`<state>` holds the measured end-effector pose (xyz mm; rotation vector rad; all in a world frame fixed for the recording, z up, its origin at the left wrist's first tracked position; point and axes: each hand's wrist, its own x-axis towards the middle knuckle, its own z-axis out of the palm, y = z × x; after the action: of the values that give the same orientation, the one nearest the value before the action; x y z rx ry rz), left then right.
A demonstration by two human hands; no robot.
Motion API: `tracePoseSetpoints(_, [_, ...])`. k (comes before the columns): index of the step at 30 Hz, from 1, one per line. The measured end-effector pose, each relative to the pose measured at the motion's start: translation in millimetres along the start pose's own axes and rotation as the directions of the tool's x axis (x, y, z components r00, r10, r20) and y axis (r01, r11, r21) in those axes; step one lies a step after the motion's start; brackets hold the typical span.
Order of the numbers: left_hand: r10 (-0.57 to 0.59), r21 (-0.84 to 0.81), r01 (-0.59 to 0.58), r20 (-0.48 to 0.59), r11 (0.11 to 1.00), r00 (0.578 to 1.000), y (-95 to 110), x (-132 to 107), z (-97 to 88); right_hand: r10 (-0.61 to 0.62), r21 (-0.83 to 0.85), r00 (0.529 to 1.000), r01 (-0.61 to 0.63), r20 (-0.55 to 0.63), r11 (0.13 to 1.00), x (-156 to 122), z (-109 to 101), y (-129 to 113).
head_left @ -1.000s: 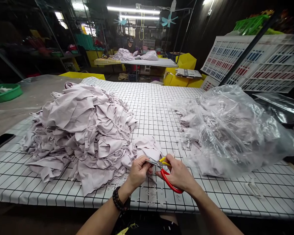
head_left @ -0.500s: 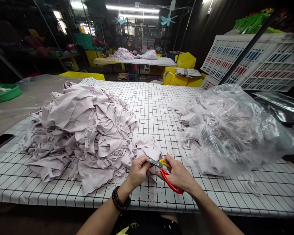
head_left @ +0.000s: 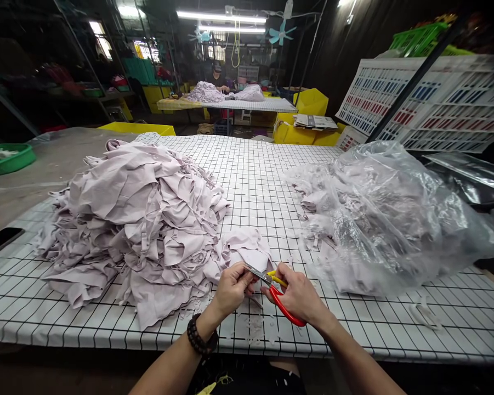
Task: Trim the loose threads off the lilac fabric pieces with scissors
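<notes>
My left hand (head_left: 233,286) is closed on the near edge of a pale pinkish-grey fabric piece (head_left: 249,247); the pinched part is mostly hidden by my fingers. In my right hand (head_left: 298,293) is a pair of scissors (head_left: 285,306) with one red and one yellow handle. Their blades point left and lie at the fingertips of my left hand, against the cloth. Small fabric scraps (head_left: 253,326) are scattered on the checked tablecloth (head_left: 259,175) beneath my hands. To the left rises a large heap of the same fabric pieces (head_left: 148,203).
A clear plastic bag (head_left: 395,219) over more fabric pieces lies on the right. A phone (head_left: 2,241) rests at the left edge, near a green basin (head_left: 8,158). White crates (head_left: 427,104) stand back right. Another person (head_left: 217,77) sits at a far table (head_left: 267,104).
Hands, scissors and cloth stay in nearly the same place, with only a slight shift of the blades at my left fingertips. The camera view has moved a little.
</notes>
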<state>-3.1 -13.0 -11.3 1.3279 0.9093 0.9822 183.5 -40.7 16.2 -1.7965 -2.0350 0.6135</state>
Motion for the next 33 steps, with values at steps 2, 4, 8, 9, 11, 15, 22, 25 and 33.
tracePoseSetpoints(2, [-0.008, -0.006, 0.008, 0.003, 1.0, 1.0, -1, 0, 0.0, -0.01, -0.017, 1.0, 0.01, -0.011, 1.0, 0, 0, 1])
tracePoseSetpoints(4, [-0.019, -0.012, 0.019, 0.008, 1.0, 1.0, -3, 0, -0.2, -0.019, -0.036, 1.0, 0.018, -0.013, 0.999, 0, -1, 1])
tracePoseSetpoints(8, [-0.028, -0.018, 0.028, 0.017, 0.999, 0.999, -6, 0, -1.4, -0.029, -0.066, 1.0, 0.028, -0.012, 0.997, -1, -3, 0])
tracePoseSetpoints(9, [-0.027, -0.017, 0.027, 0.016, 0.999, 1.0, -7, 0, -1.9, -0.033, -0.069, 0.999, 0.032, -0.012, 0.997, -2, -3, 0])
tracePoseSetpoints(11, [-0.027, -0.013, 0.027, 0.021, 1.0, 0.999, -9, -1, -3.1, -0.041, -0.071, 0.999, 0.041, -0.006, 0.997, -2, -3, 0])
tracePoseSetpoints(15, [-0.044, -0.015, 0.045, 0.038, 0.999, 0.998, -10, -1, -4.8, -0.04, -0.089, 0.999, 0.04, -0.002, 0.995, -2, -1, 2])
tracePoseSetpoints(22, [-0.064, -0.031, 0.066, 0.051, 0.997, 0.997, -7, 0, -3.7, -0.056, -0.086, 0.998, 0.055, -0.01, 0.995, -2, 5, 8])
tracePoseSetpoints(25, [-0.076, -0.049, 0.078, 0.052, 0.996, 0.996, -10, 0, -2.8, -0.056, -0.058, 0.998, 0.054, -0.034, 0.997, -2, 8, 10])
tracePoseSetpoints(33, [-0.046, -0.025, 0.047, 0.048, 0.999, 0.998, -10, 3, -4.0, 0.029, 0.493, 0.996, -0.065, 0.081, 0.868, -2, 12, 23])
